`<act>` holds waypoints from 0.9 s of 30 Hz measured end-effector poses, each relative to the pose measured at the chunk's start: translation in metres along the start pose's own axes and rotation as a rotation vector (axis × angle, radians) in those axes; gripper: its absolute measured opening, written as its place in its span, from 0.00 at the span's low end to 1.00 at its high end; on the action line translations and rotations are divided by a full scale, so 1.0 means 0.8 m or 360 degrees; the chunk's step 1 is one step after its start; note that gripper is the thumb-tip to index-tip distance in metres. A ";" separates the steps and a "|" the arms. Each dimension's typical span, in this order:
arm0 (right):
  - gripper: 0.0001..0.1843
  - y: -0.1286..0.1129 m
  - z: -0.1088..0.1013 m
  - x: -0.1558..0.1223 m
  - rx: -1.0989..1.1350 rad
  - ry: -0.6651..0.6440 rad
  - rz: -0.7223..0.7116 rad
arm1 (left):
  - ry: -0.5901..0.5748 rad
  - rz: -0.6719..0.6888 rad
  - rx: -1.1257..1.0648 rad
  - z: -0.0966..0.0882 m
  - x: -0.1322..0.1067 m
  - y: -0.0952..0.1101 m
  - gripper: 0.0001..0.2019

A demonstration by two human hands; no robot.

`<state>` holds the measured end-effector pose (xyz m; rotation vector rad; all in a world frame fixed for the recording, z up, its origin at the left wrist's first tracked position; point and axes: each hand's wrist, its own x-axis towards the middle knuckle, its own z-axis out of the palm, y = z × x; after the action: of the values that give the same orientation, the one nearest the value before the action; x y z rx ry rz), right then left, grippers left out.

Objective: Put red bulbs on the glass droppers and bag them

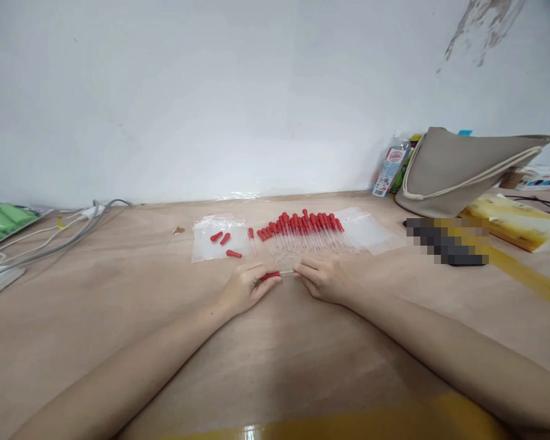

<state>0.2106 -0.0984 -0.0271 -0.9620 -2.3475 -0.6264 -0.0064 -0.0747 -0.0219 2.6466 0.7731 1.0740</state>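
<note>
Two-handed grip over the counter (284, 354): left fingers (255, 267) closed around a red dropper bulb (271, 275), right fingers (306, 269) pinching its glass tube (287, 273) at three o'clock, the pair best kept coaxial, bulb-capped droppers (305, 225) massed toward twelve.

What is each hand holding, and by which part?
The left hand holds a red bulb by its sides; the right hand, a clear tube, away from the bulb.
</note>
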 end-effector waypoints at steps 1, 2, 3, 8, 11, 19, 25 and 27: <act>0.14 0.000 0.001 0.000 -0.0004 -0.0001 -0.0024 | -0.0012 0.0007 -0.0003 0.001 0.000 0.000 0.08; 0.14 0.000 0.002 -0.001 -0.0006 -0.0004 -0.0041 | -0.0026 0.0009 -0.0010 0.001 -0.001 0.000 0.09; 0.14 0.000 0.004 -0.001 -0.0006 -0.0010 -0.0051 | -0.0040 0.0009 -0.0021 0.002 -0.001 0.000 0.09; 0.13 -0.002 0.007 0.000 0.0028 -0.0067 -0.0054 | -0.0099 0.0026 -0.0059 0.006 0.000 -0.002 0.09; 0.13 -0.004 0.007 0.003 0.0076 -0.0089 -0.0030 | -0.0099 0.0047 -0.0051 0.007 0.000 -0.003 0.09; 0.14 -0.005 0.009 0.008 0.0183 -0.0176 0.0022 | -0.0092 0.0099 -0.0009 0.006 0.002 -0.007 0.09; 0.15 -0.005 -0.007 0.023 0.0263 -0.0372 -0.0011 | -0.0078 0.0054 0.0119 -0.006 0.006 -0.015 0.09; 0.15 -0.003 -0.016 0.029 0.0311 -0.0450 0.0115 | -0.0011 0.0033 0.0202 -0.014 0.007 -0.020 0.14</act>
<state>0.1985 -0.0955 -0.0038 -1.0983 -2.5470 -0.2384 -0.0170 -0.0586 -0.0160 2.7674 0.8413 1.0538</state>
